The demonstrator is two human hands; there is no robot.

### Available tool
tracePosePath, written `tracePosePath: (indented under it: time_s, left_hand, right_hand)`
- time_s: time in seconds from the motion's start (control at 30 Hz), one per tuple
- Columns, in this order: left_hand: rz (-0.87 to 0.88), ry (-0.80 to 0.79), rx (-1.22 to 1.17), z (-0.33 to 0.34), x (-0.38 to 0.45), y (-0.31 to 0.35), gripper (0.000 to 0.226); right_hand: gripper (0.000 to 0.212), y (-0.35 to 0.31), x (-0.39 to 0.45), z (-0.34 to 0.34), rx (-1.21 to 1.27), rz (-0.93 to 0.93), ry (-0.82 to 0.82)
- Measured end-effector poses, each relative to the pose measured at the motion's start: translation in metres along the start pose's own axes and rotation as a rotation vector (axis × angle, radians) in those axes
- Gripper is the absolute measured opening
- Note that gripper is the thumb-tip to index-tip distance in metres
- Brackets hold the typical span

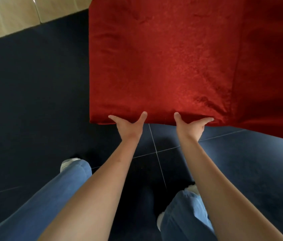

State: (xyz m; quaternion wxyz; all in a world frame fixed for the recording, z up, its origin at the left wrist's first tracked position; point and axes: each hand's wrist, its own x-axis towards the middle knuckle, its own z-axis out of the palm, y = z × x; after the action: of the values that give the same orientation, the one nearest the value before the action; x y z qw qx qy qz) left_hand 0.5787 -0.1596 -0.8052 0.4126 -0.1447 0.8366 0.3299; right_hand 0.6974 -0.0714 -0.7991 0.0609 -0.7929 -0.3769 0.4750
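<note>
Head view shows left hand [128, 126] and right hand [191, 127] set apart, each gripping the near edge of the red cloth [154, 58], which spreads toward 12 o'clock; keep tension equal, fingers underneath presumably curled.

The floor [241, 162] is dark blue tile with pale grout lines, meeting cream tile [7, 18] at the far left. Two white shoes [66, 163] [193, 188] stand on it. The red fabric-covered block [163, 66] seems to rest there too.
</note>
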Motion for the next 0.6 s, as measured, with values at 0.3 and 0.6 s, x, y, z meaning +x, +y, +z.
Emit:
tracePosePath:
  time_s: [0.3,0.6]
  left_hand:
    - [-0.062,0.143,-0.171,0.029,0.006,0.006,0.141]
    - [-0.107,0.103,-0.238,0.021,0.031,0.001,0.146]
  right_hand:
    - [0.134,0.003,0.013,0.017,0.190,0.082,0.090]
    - [0.143,0.000,0.026,0.021,0.298,0.070,0.134]
